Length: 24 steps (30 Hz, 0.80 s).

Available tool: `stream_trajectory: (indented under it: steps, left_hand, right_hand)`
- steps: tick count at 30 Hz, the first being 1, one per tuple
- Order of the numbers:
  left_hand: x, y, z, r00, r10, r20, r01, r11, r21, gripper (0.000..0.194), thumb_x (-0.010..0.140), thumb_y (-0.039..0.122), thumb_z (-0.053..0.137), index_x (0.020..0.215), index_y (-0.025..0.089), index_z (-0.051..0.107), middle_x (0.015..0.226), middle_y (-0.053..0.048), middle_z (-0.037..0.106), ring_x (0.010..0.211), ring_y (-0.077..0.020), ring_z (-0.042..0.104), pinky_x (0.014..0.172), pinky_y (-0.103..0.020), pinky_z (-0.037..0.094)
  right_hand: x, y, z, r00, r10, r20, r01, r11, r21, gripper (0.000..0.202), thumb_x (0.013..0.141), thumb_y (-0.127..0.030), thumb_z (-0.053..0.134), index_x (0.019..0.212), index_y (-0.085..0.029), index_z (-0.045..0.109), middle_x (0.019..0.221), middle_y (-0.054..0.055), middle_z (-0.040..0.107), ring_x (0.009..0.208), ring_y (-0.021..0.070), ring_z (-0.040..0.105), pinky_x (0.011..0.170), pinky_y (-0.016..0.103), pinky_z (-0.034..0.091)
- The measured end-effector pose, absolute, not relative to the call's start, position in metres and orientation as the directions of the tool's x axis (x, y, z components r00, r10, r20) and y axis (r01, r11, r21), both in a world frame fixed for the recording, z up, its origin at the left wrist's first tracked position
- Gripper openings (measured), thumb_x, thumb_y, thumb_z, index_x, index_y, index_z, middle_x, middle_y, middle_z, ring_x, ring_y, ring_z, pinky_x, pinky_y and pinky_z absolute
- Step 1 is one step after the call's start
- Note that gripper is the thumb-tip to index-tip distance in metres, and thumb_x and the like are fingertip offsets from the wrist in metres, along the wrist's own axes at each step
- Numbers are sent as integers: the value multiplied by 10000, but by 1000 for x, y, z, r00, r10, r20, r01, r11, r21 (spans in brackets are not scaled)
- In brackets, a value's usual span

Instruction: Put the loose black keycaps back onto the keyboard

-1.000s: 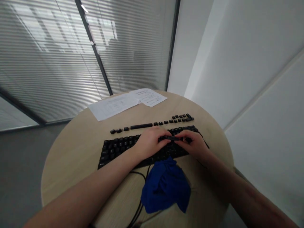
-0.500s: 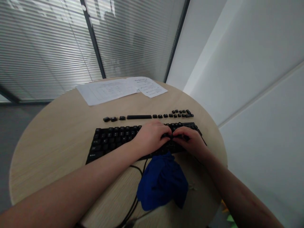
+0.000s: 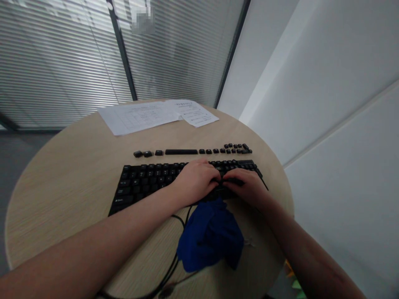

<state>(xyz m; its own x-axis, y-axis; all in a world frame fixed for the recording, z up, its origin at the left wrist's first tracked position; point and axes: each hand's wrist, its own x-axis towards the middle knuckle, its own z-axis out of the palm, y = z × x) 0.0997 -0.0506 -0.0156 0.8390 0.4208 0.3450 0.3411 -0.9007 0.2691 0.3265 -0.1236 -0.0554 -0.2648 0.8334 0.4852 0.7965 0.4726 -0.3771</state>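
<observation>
So the room's pretty plain tbh. Pale wood round table (image 3: 56, 195), edge curving all the way round, grain showing on top. Behind it there's a glass partition with horizontal blinds (image 3: 62, 70), split by a dark frame bar (image 3: 122, 54) that leans in this view, plus another dark upright (image 3: 232, 54) where the glass meets the wall. Brightest light is up top in the slats; the table's near right side is kinda shadowy. Right side is all white wall (image 3: 343, 54) with one long seam (image 3: 339, 124). Grey floor (image 3: 18, 147) peeks out at left.
</observation>
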Motion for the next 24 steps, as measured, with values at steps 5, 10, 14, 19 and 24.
stream_trajectory:
  steps: [5,10,14,19,24]
  left_hand:
    - [99,-51,-15,835,421,355,342,-902,265,50,871,187,724,884,218,761,854,-6,752,844,-212,628,815,-350,473]
    - [100,-50,-20,826,419,378,349,-906,240,20,871,212,736,868,222,754,842,-4,748,856,-225,629,813,-359,476]
    - [100,-49,-23,822,433,370,363,-899,245,32,876,226,737,902,227,754,871,2,753,882,-237,634,829,-371,485]
    - [101,-48,-22,826,442,349,372,-894,251,86,892,233,719,964,226,764,917,-11,765,909,-242,648,861,-385,497]
    - [101,-50,-18,818,455,353,388,-888,246,97,883,227,723,969,228,767,885,-14,766,887,-244,656,816,-371,498]
  right_hand:
    - [324,-126,-54,-259,817,515,802,479,-357,92,916,-296,713,945,-213,740,1000,18,730,906,129,701,842,247,564]
    - [323,-125,-53,-245,802,544,809,478,-341,86,914,-279,718,965,-215,745,1007,4,735,912,120,709,852,234,565]
    - [324,-124,-53,-251,794,553,806,488,-334,79,906,-263,725,966,-219,753,1006,-1,739,916,119,714,861,228,572]
    - [323,-124,-49,-258,798,544,814,483,-322,74,902,-245,722,959,-229,766,997,-4,745,903,123,723,854,227,584]
    - [325,-123,-50,-237,818,524,817,460,-348,86,898,-246,720,963,-243,775,987,-4,749,889,130,729,849,234,597]
